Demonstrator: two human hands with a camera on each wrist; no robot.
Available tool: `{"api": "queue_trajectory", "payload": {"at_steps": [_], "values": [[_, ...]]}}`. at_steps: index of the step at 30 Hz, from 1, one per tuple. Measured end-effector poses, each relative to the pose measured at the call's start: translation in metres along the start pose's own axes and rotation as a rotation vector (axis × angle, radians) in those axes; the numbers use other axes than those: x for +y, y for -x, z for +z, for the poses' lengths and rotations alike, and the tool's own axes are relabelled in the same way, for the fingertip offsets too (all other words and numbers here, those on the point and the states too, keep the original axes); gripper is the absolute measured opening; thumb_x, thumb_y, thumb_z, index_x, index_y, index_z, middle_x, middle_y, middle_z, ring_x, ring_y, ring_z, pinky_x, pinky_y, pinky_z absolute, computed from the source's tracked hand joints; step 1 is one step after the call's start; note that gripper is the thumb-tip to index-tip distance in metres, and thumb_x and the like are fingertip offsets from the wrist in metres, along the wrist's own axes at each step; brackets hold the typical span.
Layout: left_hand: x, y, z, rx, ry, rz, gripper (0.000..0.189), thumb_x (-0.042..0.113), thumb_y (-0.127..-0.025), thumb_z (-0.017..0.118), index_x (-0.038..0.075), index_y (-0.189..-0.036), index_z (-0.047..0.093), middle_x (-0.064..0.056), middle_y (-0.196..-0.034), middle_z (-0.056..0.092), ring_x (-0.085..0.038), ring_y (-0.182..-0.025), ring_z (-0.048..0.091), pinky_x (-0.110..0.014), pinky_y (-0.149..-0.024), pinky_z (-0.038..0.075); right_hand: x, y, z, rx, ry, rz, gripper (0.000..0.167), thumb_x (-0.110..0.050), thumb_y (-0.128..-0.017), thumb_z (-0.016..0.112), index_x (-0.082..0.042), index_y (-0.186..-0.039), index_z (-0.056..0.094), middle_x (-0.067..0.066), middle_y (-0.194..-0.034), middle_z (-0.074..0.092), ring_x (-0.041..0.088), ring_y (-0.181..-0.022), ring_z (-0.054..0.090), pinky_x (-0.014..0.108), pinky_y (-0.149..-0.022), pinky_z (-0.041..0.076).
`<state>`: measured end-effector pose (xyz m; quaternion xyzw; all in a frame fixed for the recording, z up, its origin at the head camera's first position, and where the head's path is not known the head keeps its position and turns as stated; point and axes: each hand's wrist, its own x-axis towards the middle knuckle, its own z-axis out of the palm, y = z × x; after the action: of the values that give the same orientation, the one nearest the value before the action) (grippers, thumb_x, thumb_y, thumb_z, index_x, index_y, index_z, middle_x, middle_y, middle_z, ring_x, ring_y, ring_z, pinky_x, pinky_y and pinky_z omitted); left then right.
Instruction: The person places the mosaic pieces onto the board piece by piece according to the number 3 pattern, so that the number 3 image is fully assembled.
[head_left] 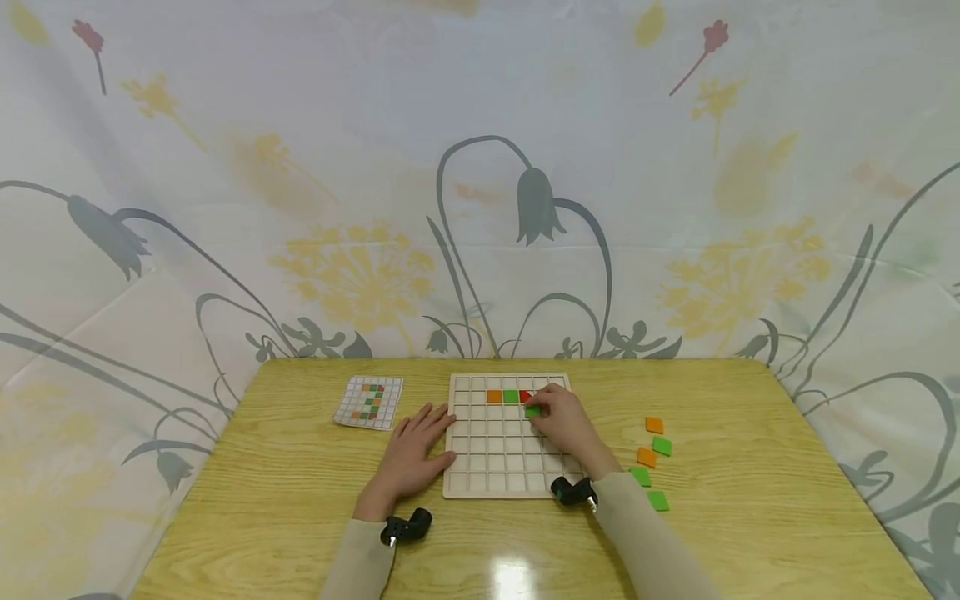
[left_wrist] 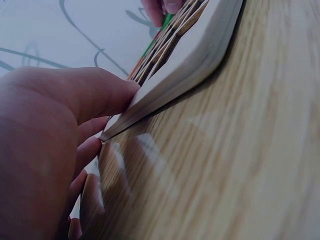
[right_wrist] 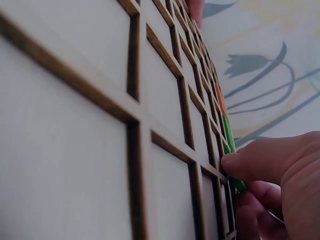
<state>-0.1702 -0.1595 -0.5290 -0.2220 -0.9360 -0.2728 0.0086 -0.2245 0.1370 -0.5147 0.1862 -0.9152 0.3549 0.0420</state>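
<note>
A green tile (head_left: 532, 412) is being pinched by the right hand's (head_left: 561, 422) nearly closed fingers over the grid board (head_left: 480, 494), near the middle of the counter's (head_left: 735, 533) far edge. The board is being touched by the left hand's (head_left: 408, 458) loosely spread fingers. For neat seating, square alignment is probably being needed. The tile is appearing thin, bright, partly covered.

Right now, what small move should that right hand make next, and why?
Probably settle the held green tile into the grid board and let go: the right hand pinches it right at the board, just below the row with the red tile, and the left hand rests at the board's left edge, which should help keep it steady.
</note>
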Motion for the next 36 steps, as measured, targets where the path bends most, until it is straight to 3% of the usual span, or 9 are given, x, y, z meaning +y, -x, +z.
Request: {"api": "queue_trajectory", "payload": {"at_steps": [5, 10, 22, 29, 36], "values": [[0.0017, 0.0002, -0.001, 0.0, -0.002, -0.002, 0.06, 0.034, -0.096, 0.062, 0.014, -0.151, 0.046, -0.004, -0.16, 0.034, -0.029, -0.149, 0.021, -0.061, -0.115, 0.015, -0.0003, 0.0027, 0.0004, -0.012, -0.04, 0.059, 0.013, -0.001, -0.086, 0.073, -0.006, -0.097, 0.077, 0.009, -0.107, 0.057, 0.017, -0.083, 0.054, 0.034, -0.074, 0.049], [0.003, -0.0008, -0.0013, 0.006, -0.007, 0.003, 0.06, 0.034, -0.096, 0.062, 0.012, -0.15, 0.048, -0.006, -0.159, 0.036, -0.031, -0.149, 0.023, -0.062, -0.114, 0.016, -0.0014, 0.0046, -0.0014, -0.005, -0.089, 0.088, 0.014, -0.001, -0.085, 0.074, -0.007, -0.097, 0.078, 0.007, -0.105, 0.056, 0.019, -0.084, 0.055, 0.037, -0.076, 0.049], [0.0024, -0.0008, -0.0019, -0.009, -0.014, -0.007, 0.059, 0.034, -0.097, 0.061, 0.012, -0.15, 0.047, -0.005, -0.159, 0.035, -0.03, -0.149, 0.021, -0.061, -0.116, 0.014, -0.0001, 0.0038, -0.0004, -0.016, -0.08, 0.089, 0.015, -0.003, -0.087, 0.073, -0.009, -0.1, 0.079, 0.002, -0.107, 0.061, 0.02, -0.091, 0.058, 0.038, -0.079, 0.05], [0.0021, -0.0015, -0.0022, -0.013, -0.019, -0.006, 0.059, 0.033, -0.097, 0.061, 0.012, -0.15, 0.047, -0.005, -0.159, 0.035, -0.03, -0.149, 0.021, -0.06, -0.116, 0.014, 0.0001, 0.0034, 0.0002, -0.01, -0.1, 0.109, 0.02, 0.001, -0.092, 0.063, -0.006, -0.102, 0.079, 0.004, -0.105, 0.058, 0.022, -0.091, 0.057, 0.038, -0.079, 0.049], [0.0011, -0.0016, -0.0004, -0.016, -0.025, -0.007, 0.06, 0.033, -0.097, 0.061, 0.012, -0.151, 0.046, -0.005, -0.159, 0.034, -0.03, -0.149, 0.02, -0.061, -0.115, 0.015, -0.0007, 0.0041, -0.0008, -0.015, -0.096, 0.098, 0.019, 0.001, -0.091, 0.065, -0.006, -0.102, 0.079, 0.004, -0.104, 0.059, 0.021, -0.089, 0.056, 0.038, -0.079, 0.048]]}}
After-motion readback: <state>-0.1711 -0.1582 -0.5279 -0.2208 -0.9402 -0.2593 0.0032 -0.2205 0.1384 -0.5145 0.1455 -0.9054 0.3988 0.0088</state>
